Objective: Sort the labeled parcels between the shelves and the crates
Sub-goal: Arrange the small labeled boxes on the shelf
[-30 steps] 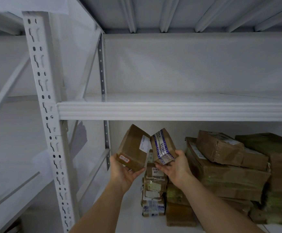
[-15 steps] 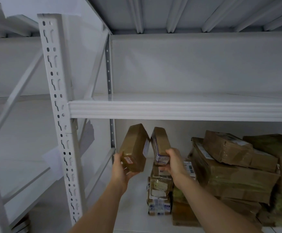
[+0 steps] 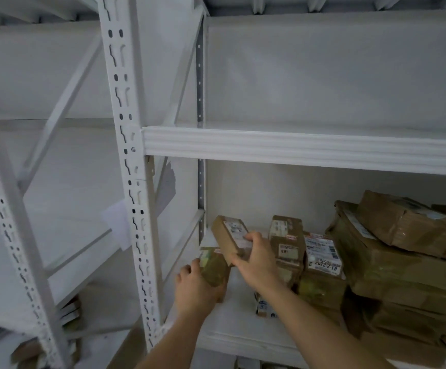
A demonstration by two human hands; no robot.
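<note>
My left hand (image 3: 193, 288) grips a small brown parcel (image 3: 213, 267) low over the left end of the lower shelf (image 3: 232, 326). Just above it my right hand (image 3: 256, 259) holds a second brown parcel (image 3: 229, 235) with a white label on top, tilted, fingers curled over its near end. Both parcels hang close together, left of a stack of small labeled parcels (image 3: 287, 243). Whether the lower parcel touches the shelf board I cannot tell.
A large pile of brown taped parcels (image 3: 392, 251) fills the right of the lower shelf. The shelf above (image 3: 296, 147) is bare. A white perforated upright (image 3: 131, 169) stands left of my arms, with another rack bay beyond it and some parcels near the floor (image 3: 70, 312).
Both hands have dropped from below the upper shelf down toward the lower shelf board. The two parcels went from side by side and upright to one above the other. The view shifted left.
</note>
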